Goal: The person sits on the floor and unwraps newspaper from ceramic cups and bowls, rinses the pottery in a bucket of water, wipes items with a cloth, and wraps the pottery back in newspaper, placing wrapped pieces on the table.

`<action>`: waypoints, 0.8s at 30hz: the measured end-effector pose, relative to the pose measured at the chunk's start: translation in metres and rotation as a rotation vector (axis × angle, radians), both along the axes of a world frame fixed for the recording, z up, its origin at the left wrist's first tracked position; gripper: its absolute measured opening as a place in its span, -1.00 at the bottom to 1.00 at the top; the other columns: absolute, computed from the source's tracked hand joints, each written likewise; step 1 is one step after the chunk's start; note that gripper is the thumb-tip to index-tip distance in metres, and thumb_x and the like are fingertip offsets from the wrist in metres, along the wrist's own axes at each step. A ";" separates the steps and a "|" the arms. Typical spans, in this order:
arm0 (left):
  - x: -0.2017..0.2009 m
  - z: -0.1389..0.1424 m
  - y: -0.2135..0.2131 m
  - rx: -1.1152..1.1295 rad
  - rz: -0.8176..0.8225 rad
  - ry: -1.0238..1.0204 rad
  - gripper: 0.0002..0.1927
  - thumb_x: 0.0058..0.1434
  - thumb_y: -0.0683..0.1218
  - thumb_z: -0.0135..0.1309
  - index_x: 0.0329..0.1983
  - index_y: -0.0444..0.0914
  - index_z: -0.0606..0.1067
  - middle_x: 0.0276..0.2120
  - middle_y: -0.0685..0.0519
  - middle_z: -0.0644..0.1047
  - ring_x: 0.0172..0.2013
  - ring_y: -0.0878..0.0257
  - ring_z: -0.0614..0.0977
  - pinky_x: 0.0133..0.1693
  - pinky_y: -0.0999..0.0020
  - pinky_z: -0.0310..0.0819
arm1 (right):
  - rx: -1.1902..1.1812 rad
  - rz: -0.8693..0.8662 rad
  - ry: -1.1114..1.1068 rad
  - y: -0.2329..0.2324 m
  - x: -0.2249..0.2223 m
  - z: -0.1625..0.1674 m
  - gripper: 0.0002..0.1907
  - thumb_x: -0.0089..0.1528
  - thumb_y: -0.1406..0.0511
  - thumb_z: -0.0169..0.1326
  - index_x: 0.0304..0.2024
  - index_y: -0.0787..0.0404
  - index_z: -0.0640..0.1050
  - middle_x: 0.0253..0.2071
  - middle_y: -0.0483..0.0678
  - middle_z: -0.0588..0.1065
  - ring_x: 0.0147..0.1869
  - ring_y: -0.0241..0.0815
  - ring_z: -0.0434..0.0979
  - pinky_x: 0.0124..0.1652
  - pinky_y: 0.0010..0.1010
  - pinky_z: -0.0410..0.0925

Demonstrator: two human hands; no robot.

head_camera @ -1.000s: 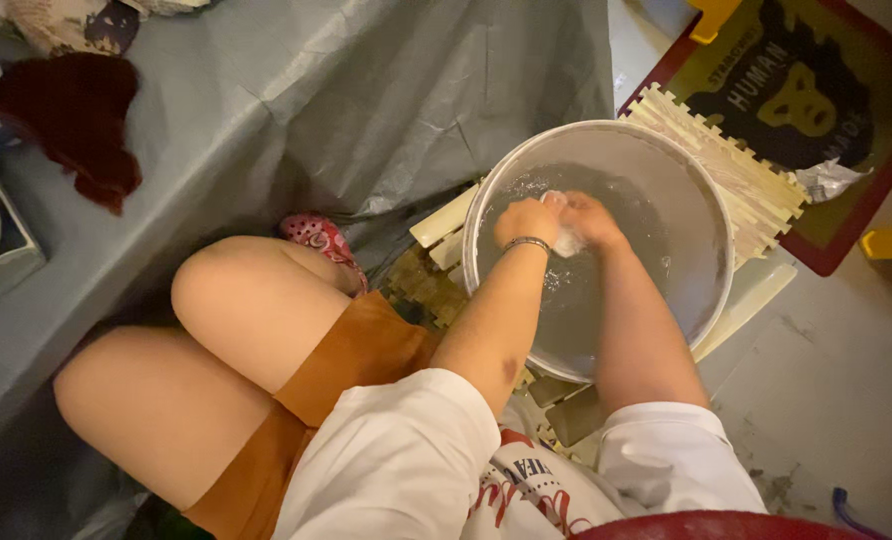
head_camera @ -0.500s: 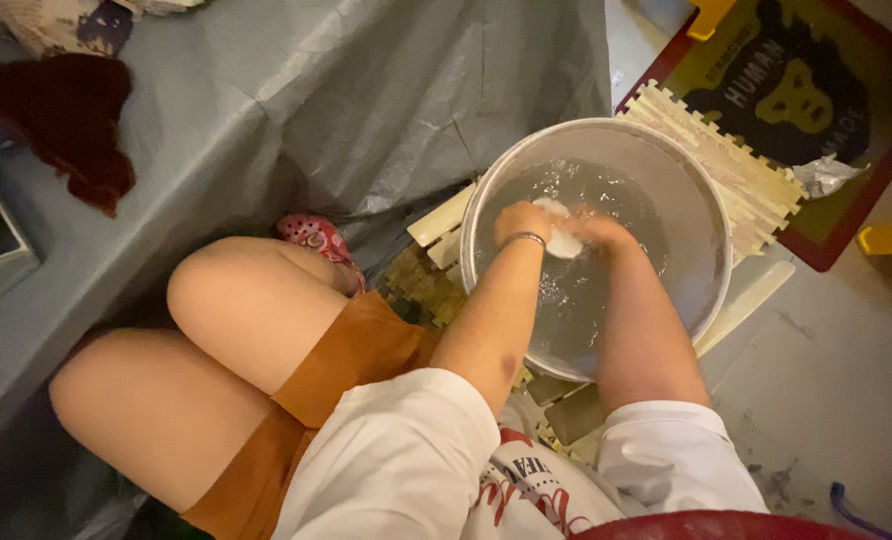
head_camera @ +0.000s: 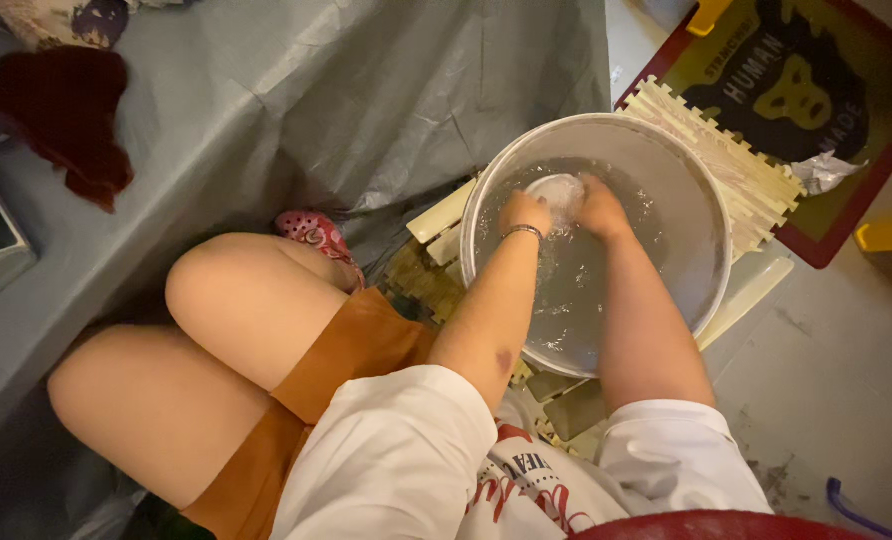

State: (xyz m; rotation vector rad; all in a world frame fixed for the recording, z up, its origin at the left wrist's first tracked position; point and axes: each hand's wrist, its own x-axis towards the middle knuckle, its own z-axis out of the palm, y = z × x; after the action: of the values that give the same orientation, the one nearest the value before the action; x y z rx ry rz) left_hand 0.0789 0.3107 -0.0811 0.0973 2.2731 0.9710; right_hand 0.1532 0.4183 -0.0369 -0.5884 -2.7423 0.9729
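Both of your hands are down in the large round metal basin of water [head_camera: 701, 215], which sits on the floor in front of you, to the right of your bent knees. Your left hand [head_camera: 524, 213] and your right hand [head_camera: 599, 207] meet at the far side of the basin, closed around a small white, rounded object [head_camera: 556, 188] that lies between them at the water's surface; whether it is cloth or something harder is too blurred to tell. Your left wrist carries a thin bracelet [head_camera: 522, 232]. The water around your fingers is broken into ripples and small splashes, while the near part of the basin looks calmer. The basin rests on a pale slatted wooden mat [head_camera: 741, 165], whose slats stick out at its far right and left. Judging by this, the washing looks to be under way rather than finished: the white object is wet and in your grip, but it is not yet lifted out, and nothing washed lies set aside beside the basin. Beyond the mat, at the far right, lies a red-bordered floor mat with a dark printed figure [head_camera: 816, 90], with a crumpled bit of silvery foil [head_camera: 821, 172] on its near edge. To the left, a grey plastic sheet [head_camera: 366, 100] hangs down over a raised surface, and a dark red cloth [head_camera: 56, 115] lies on it at the far left.
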 end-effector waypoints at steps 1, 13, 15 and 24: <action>0.000 0.002 0.000 0.024 0.083 0.004 -0.42 0.22 0.16 0.02 0.19 -0.28 0.45 0.14 -0.23 0.52 0.14 -0.16 0.57 0.14 0.01 0.43 | -0.006 0.028 -0.010 0.000 0.000 -0.002 -0.32 0.08 0.13 0.28 0.22 0.21 0.47 0.07 0.13 0.55 0.13 0.06 0.55 0.04 -0.14 0.37; 0.002 0.065 -0.005 0.106 0.240 -0.229 0.02 0.17 0.48 0.05 0.50 -0.17 0.08 0.47 -0.29 -0.04 0.45 -0.25 -0.04 0.28 -0.22 0.02 | -1.411 -0.095 -0.339 -0.004 0.011 0.018 -0.21 0.29 -0.19 -0.24 0.44 0.07 0.26 0.29 -0.01 0.44 0.24 -0.06 0.52 0.05 -0.02 0.48; 0.004 0.065 -0.007 0.255 0.312 -0.239 0.11 0.04 0.39 0.21 0.47 -0.29 0.09 0.43 -0.28 0.13 0.41 -0.16 0.19 0.31 -0.03 0.13 | -1.449 -0.017 -0.301 -0.003 0.012 0.015 -0.22 0.33 -0.18 -0.21 0.43 0.14 0.28 0.31 0.05 0.43 0.29 0.02 0.49 0.10 0.03 0.45; 0.004 0.012 0.014 0.713 0.377 -0.428 -0.12 0.04 0.04 0.23 0.33 -0.47 0.16 0.09 -0.42 0.53 -0.04 -0.09 0.65 -0.11 0.06 0.57 | -1.327 0.053 -0.370 -0.004 0.005 -0.001 -0.22 0.34 -0.21 -0.19 0.37 0.17 0.33 0.21 0.01 0.48 0.16 -0.07 0.52 0.07 -0.06 0.42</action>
State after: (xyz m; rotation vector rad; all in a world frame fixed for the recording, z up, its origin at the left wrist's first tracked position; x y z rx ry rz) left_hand 0.0828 0.3242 -0.0690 -0.2249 1.4987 1.7738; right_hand 0.1583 0.4145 -0.0384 -0.8758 -1.9465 2.8796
